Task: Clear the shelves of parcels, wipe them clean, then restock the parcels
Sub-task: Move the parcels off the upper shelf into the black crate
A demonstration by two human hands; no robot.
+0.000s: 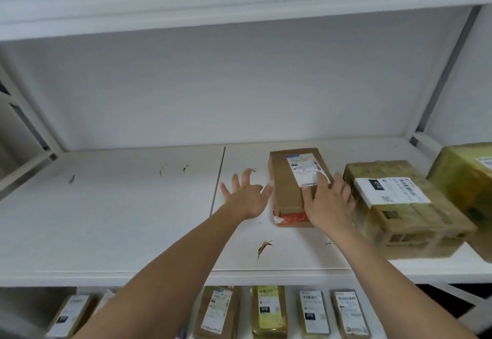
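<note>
On the white shelf (106, 219), the left hand (246, 196) lies with fingers spread wide, its thumb just touching the left side of the brown box (294, 179). The right hand (328, 201) rests on that box's label end, fingers straight. Right of the box sits a taped parcel (399, 213), and beyond that another parcel (466, 179).

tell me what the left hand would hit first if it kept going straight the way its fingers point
Probably nothing on the shelf itself: the left hand, fingers spread, points toward the back over bare white shelf board, passing left of the flat brown cardboard parcel. The white back wall looks first, though depth is unclear.
</note>
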